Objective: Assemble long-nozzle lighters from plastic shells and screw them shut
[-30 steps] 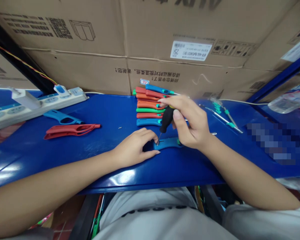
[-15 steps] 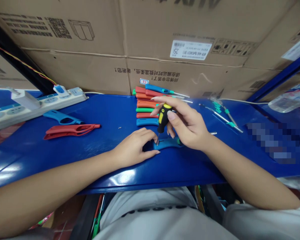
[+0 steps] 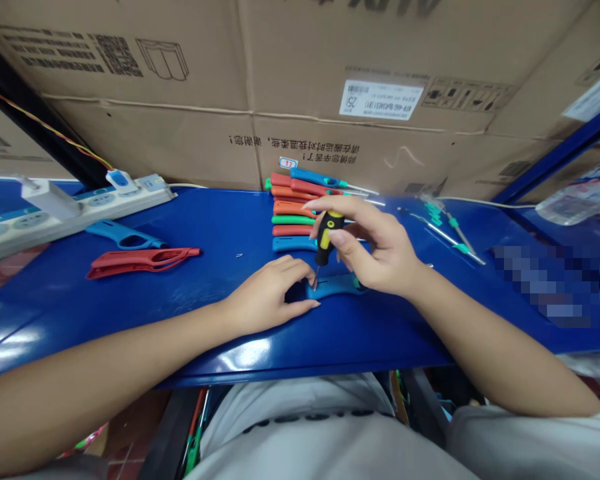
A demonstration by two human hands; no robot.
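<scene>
My right hand (image 3: 375,250) pinches a small black and yellow screwdriver (image 3: 326,238) held nearly upright, its tip down on a blue plastic handle (image 3: 336,286) lying on the blue table (image 3: 205,280). My left hand (image 3: 270,293) rests on the table with its fingers curled over the left end of that handle, holding it down. Just behind the hands lies a neat stack of orange, red, green and blue handles (image 3: 295,213).
A red handle (image 3: 140,260) and a blue one (image 3: 123,235) lie at the left, near a white power strip (image 3: 70,207). Thin metal tools with teal grips (image 3: 447,230) lie at the right. Cardboard boxes (image 3: 300,87) wall off the back.
My right fingers have shifted around the screwdriver's grip, turning it; its yellow markings now show. The left hand and the blue handle have stayed where they were.
</scene>
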